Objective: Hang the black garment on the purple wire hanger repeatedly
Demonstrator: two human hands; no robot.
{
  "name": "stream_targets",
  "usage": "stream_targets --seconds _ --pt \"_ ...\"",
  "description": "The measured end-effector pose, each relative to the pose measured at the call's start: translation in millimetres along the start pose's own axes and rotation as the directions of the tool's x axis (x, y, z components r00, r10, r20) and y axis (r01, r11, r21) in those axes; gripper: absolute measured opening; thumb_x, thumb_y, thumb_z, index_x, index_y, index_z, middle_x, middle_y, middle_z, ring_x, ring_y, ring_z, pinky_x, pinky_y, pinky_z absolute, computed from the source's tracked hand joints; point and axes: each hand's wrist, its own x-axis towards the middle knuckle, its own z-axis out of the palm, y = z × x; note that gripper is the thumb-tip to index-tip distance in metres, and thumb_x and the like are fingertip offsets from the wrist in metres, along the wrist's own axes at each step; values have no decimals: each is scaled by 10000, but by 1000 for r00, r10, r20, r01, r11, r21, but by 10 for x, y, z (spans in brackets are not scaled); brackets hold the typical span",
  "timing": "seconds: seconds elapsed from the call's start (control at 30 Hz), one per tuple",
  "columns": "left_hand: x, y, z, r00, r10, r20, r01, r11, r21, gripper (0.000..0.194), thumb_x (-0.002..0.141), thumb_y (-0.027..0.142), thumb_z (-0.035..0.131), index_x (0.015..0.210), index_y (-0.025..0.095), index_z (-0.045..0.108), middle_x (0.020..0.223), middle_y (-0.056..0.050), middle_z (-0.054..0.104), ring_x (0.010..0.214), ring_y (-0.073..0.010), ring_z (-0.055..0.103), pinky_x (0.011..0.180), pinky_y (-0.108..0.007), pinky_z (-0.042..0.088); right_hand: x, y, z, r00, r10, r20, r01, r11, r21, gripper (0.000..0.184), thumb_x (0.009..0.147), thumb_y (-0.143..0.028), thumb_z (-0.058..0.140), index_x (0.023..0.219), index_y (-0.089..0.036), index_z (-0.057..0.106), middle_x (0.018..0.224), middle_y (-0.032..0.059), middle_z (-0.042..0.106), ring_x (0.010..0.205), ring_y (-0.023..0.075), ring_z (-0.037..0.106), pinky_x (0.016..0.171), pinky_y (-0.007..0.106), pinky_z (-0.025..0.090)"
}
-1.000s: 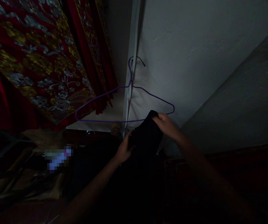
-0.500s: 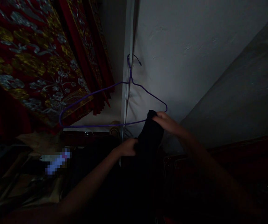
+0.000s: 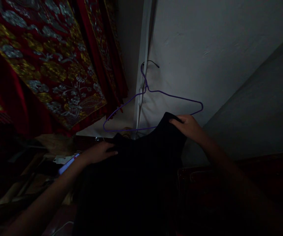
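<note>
A purple wire hanger hangs by its hook from a narrow pale strip on the wall. In front of it is a black garment, spread wide between my hands; its exact kind is lost in the dark. My right hand is closed on the garment's upper right corner, close to the hanger's right end and covering part of the bottom bar. At the upper left edge, my left hand grips the cloth between thumb and fingers, below the hanger's left end. The garment's lower part fades into shadow.
Red cloth with gold and silver embroidery hangs at upper left. The pale strip runs down the white wall. At lower left, a lit phone-like screen lies among dim clutter. A dark red surface is at lower right.
My left hand has moved left and my right hand slightly right, stretching the black garment wider. The hanger has turned, its right arm reaching further right. The view has shifted a little.
</note>
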Motion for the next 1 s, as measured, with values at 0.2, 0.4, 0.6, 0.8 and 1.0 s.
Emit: stream_targets --seconds 0.2,0.4,0.6,0.8,1.0 --pt "-196 310 -644 868 97 -487 -52 993 106 276 897 445 620 865 196 736 908 -41 703 860 -209 659 787 -309 498 -40 -69 94 999 41 -35 -40 999 19 504 766 -630 589 528 -212 436 522 -22 385 488 113 374 451 253 247" --pt "-400 423 -875 888 174 -426 -80 970 230 237 894 408 622 819 215 735 931 -46 718 993 -253 646 928 -374 499 -86 -129 250 988 -19 -151 12 999 -48 490 812 -585 525 518 -219 384 521 -19 353 499 112 356 473 266 231" --pt "-515 476 -928 869 97 -485 -17 986 168 323 855 495 647 661 238 638 773 -23 653 794 -229 630 764 -356 529 -83 -112 334 990 -40 -134 34 998 -50 463 840 -537 515 532 -219 379 526 -19 345 507 118 353 483 271 228" --pt "-456 772 -942 780 -12 -625 -32 998 -58 268 828 469 669 715 235 603 720 -6 587 671 -184 572 596 -295 490 -154 -132 407 983 -51 -175 44 998 -43 486 865 -550 508 539 -229 343 529 -21 335 508 120 340 496 281 229" --pt "-10 1094 -899 649 227 -726 -50 965 258 258 875 307 589 1100 211 670 1046 -49 692 980 -248 645 921 -396 520 -408 -305 499 993 -53 -106 55 998 17 493 913 -541 503 548 -234 377 517 -20 394 501 129 384 507 288 282"
